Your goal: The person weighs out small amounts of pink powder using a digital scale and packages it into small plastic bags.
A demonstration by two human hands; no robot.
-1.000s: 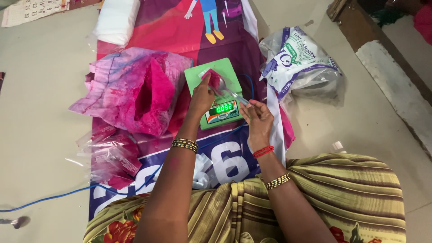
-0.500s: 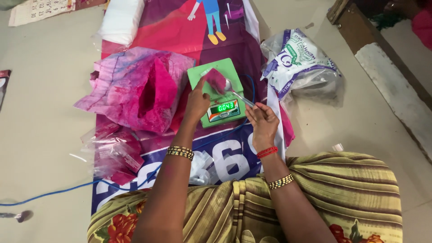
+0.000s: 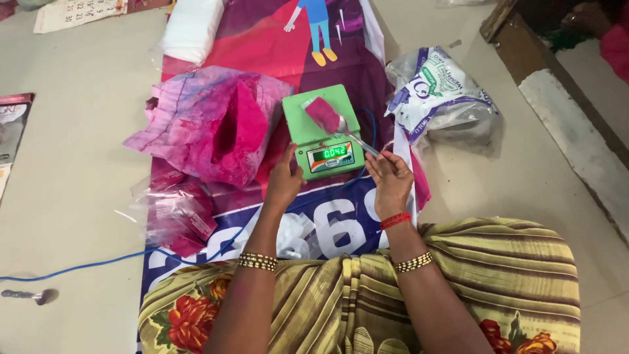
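Left hand (image 3: pixel 283 182): rests at the front left corner of the scale (image 3: pixel 322 131), fingers curled loosely, gripping nothing.
Right hand (image 3: pixel 391 180): pinches the spoon (image 3: pixel 350 134) handle between its fingertips.
Spoon: slants up-left, its bowl over the scale's green platform.
Packet (image 3: pixel 322 113): small, filled with pink powder, lies on the platform.
Bag (image 3: pixel 213 128): open, pink-stained, just left of the scale.
Mat (image 3: pixel 341 49): printed, under everything.

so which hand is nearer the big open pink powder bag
Left. The left hand sits just beside the pink powder bag; the right hand is beyond the green scale, holding a spoon.
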